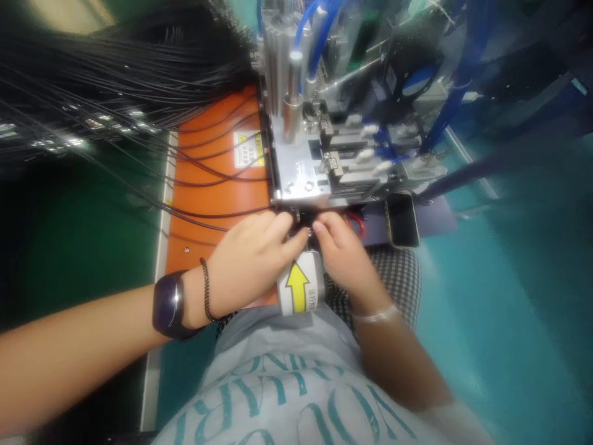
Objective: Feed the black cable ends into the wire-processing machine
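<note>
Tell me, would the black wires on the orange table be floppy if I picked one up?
Probably bendy: the black wires curve loosely across the orange table. Each looks thin, so one would likely feel light. Pulling one might tug others, since many lie bunched together at the upper left.

Bare left hand and bare right hand almost meet

The left hand has its back up and its knuckles bent. The bare left forearm comes in from the left of that hand. The right hand is just beside the left fingertips. Its thumb sits near its pointing finger, and the other fingers are mostly hidden. The bare right forearm slants back and out behind its hand. Whether the fingertips pinch is too small to tell.
</note>
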A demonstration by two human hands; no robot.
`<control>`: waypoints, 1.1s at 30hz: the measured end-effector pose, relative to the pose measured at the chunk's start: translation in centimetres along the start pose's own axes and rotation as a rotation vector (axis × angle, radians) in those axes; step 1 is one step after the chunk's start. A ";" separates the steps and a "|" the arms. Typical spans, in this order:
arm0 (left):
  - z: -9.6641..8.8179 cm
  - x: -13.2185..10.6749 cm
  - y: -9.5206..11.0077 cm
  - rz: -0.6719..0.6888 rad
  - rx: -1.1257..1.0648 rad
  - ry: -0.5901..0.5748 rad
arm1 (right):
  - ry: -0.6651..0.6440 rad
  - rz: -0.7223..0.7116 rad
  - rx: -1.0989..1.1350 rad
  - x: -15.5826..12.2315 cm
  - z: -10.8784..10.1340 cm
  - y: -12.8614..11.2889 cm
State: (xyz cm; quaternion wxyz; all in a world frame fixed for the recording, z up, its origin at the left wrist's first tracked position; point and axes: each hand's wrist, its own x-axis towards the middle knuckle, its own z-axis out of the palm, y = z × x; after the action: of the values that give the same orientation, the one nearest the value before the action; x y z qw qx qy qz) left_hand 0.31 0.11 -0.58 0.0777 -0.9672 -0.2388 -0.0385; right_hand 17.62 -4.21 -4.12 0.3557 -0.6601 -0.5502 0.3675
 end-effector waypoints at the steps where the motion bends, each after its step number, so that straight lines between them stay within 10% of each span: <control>1: 0.0 0.0 0.0 -0.001 -0.003 0.009 | 0.008 -0.010 -0.010 0.0 0.0 0.0; 15: -1.1 0.6 0.5 0.011 0.029 -0.113 | -0.042 0.187 0.272 0.7 0.1 0.9; 21: -0.3 0.4 0.0 0.020 0.016 0.040 | -0.071 0.304 0.598 0.7 0.4 1.6; 33: -0.5 0.0 0.1 -0.009 0.053 0.047 | 0.053 0.123 0.206 0.6 -0.2 -0.2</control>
State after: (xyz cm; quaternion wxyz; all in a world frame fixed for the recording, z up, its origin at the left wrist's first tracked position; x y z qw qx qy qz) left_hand 0.36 -0.07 -0.07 0.1088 -0.9626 -0.2420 -0.0553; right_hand 17.75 -3.59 -3.95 0.4129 -0.6619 -0.4583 0.4259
